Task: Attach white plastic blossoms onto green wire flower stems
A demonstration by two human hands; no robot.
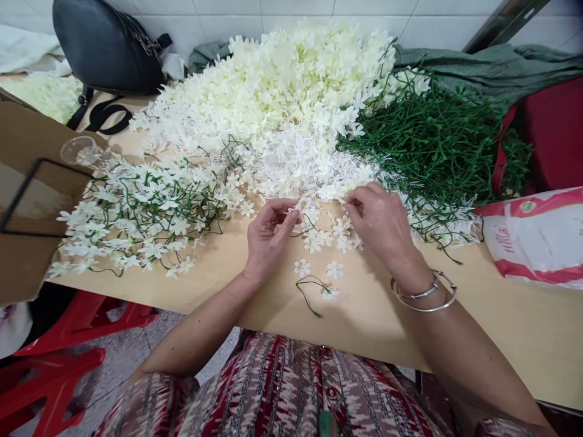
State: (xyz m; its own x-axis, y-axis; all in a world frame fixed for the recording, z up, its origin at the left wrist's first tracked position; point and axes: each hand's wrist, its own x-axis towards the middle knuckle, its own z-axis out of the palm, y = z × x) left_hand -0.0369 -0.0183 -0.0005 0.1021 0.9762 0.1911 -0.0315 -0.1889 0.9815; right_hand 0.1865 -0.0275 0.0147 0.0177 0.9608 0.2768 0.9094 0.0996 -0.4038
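Observation:
My left hand (273, 235) is closed, thumb and fingers pinching a small white artificial flower (295, 209) near the table's middle. My right hand (376, 220) bends down at the edge of the white flower pieces (296, 161), its fingertips pinched together; what is between them is too small to make out. Loose white blossoms (319, 240) lie between the hands. Closer to me is a flower on a curled green stem (313, 282). Left of my hands spreads a pile of white flowers with green stems (155, 209).
A tall heap of cream petals (291, 79) rises against the wall. Bare green stems (432, 139) are piled at right beside a red and white bag (537, 237). At left stand a cardboard box (31, 200), a clear cup (84, 152) and a black bag (107, 45). Red stools (59, 376) are below.

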